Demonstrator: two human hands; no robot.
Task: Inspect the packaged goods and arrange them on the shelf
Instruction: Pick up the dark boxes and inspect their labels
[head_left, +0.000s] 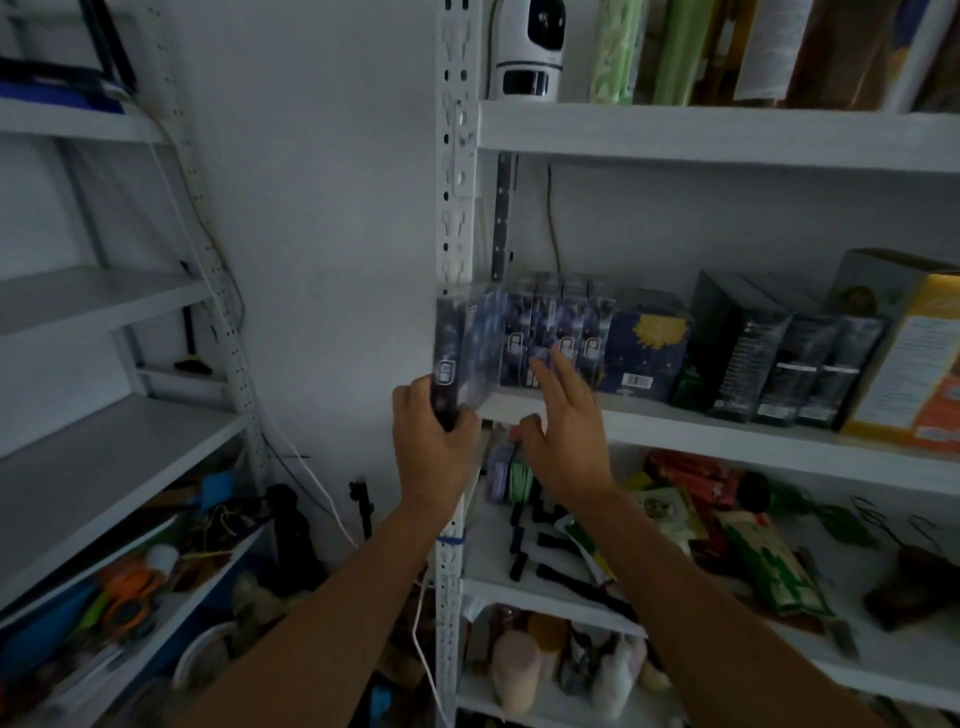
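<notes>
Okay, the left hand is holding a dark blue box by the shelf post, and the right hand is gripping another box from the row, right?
Not quite. The left hand does hold a dark blue box by the shelf post, but the right hand grips nothing: the head view shows it open in front of the row of boxes.

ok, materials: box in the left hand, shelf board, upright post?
Box in the left hand: printed card under clear glossy film, judging by the glare; blur leaves it open. Shelf board: white, matte, painted or laminated; core not visible. Upright post: probably white painted metal, given its punched slots.
</notes>
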